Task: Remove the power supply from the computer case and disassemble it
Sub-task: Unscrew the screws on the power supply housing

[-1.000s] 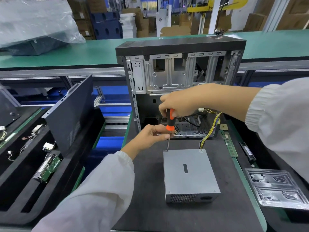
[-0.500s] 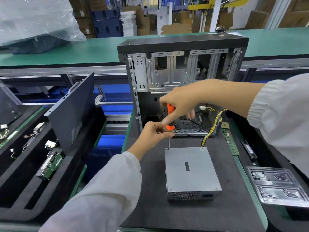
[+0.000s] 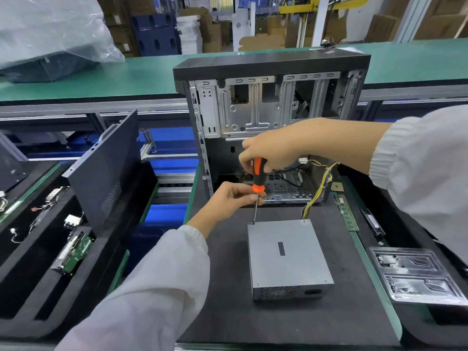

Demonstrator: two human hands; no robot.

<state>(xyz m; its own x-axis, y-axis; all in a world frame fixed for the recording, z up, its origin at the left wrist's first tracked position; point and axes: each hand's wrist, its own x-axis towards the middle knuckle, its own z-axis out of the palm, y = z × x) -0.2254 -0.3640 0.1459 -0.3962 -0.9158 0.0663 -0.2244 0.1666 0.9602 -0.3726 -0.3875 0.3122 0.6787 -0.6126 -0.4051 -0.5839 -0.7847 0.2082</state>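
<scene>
A grey metal power supply (image 3: 287,257) lies flat on the black mat, in front of the open computer case (image 3: 271,102). Its yellow and black cables (image 3: 320,191) run back into the case. My right hand (image 3: 271,150) grips the orange and black handle of a screwdriver (image 3: 258,177), held upright. The tip sits on the far left corner of the power supply's lid. My left hand (image 3: 234,196) pinches the shaft just under the handle.
A black side panel (image 3: 106,168) leans at the left over trays holding circuit boards (image 3: 76,252). A memory stick (image 3: 347,214) and a silver plastic tray (image 3: 415,277) lie at the right. A green conveyor (image 3: 126,77) runs behind the case.
The view has shifted slightly. The screwdriver stays on the same corner while my right hand has regripped the handle.
</scene>
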